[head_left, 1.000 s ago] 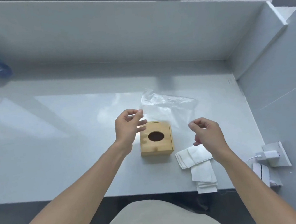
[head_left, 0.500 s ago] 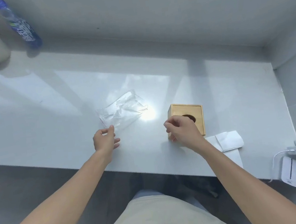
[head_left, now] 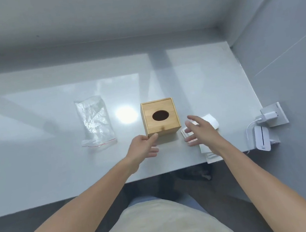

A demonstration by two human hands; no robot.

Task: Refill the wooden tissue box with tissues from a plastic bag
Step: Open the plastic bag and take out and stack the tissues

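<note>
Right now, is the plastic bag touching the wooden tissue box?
Apart. The head view shows the plastic bag lying flat to the left of the wooden tissue box, with a strip of bare tabletop between them.

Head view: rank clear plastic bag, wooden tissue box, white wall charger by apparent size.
1. Clear plastic bag with red seal strip and square wooden tissue box with oval hole: look alike, too close to rank.
2. White wall charger: smallest.

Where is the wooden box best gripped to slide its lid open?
Hold the wooden box by its left and right side walls, coming from the near edge. A small notch at the lid's near edge suggests it slides that way; both hands are open beside it.
</note>
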